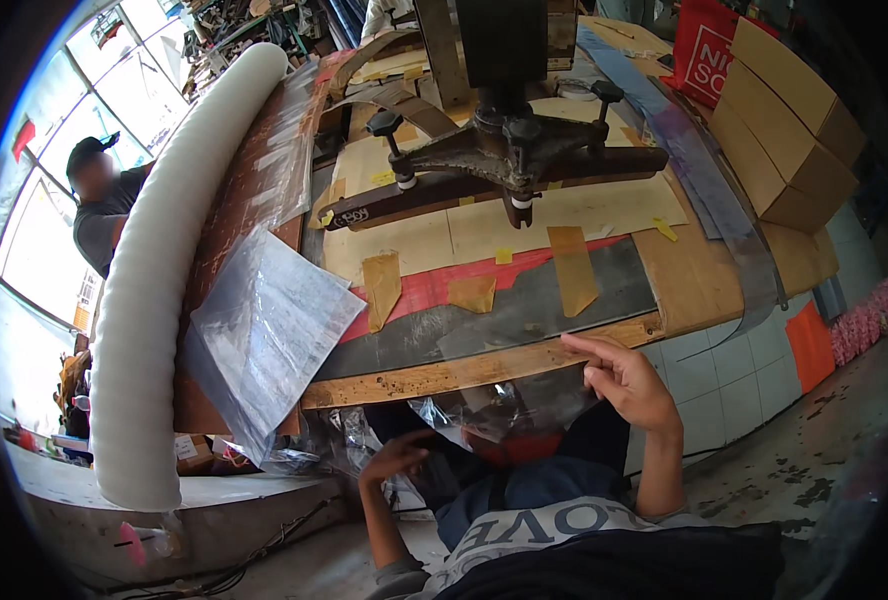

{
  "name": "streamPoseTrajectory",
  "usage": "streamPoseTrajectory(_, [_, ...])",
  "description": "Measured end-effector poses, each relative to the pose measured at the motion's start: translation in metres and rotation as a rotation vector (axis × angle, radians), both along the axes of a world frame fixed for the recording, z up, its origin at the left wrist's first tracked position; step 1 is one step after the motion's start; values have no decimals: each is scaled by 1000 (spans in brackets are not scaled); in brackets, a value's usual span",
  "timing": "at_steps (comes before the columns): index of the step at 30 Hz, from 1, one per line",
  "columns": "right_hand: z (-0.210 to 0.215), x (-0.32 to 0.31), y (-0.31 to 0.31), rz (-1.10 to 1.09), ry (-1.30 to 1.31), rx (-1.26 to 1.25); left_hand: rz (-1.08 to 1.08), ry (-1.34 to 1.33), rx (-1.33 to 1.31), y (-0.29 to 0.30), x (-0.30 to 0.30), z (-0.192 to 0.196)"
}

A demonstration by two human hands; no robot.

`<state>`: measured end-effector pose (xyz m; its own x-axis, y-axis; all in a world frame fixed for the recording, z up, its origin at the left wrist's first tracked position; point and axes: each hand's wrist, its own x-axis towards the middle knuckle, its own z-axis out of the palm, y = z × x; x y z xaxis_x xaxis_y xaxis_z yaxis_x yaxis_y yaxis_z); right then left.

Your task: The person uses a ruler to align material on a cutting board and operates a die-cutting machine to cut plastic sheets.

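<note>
In front of the bench edge, a clear plastic sheet [509,375] spans the gap between my hands; its outline is faint. My right hand [632,385] is at its upper right, the index finger stretched out to the left and the other fingers bent, seemingly gripping it. Lower and to the left, my left hand [397,457] points its fingers rightward and appears to pinch the sheet's other side, though the contact is hard to make out. A stack of clear plastic sheets [274,325] lies on the bench's left front corner.
Over the bench hangs a press head with a dark metal bar [584,168]. Tape strips [573,270] hold down the pale board [404,245]. A white foam roll [159,260] leans left, with a person [104,210] beyond. Cardboard boxes [779,150] stand right.
</note>
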<state>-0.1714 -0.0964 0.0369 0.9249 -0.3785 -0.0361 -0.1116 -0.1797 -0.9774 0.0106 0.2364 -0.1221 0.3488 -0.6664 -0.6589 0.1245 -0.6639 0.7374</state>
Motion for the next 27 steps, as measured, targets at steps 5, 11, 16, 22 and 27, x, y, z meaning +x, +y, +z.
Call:
streamPoseTrajectory(5, [13,25,-8,66,-155,-22,-318,163,-313,-63,-27,50])
streamPoseTrajectory(11, [-27,35,-30,-288,-353,-141,-588,190,-976,-127,-62,109])
streamPoseTrajectory(16, [-12,47,-29,-244,-433,-26,-498,137,-944,-143,-93,96])
streamPoseTrajectory(22, [27,70,-37,-205,-934,19,-488,182,-1147,-117,-110,93])
streamPoseTrajectory(27, [-39,69,-42,6,-136,36,-442,-196,-1182,-101,-123,113])
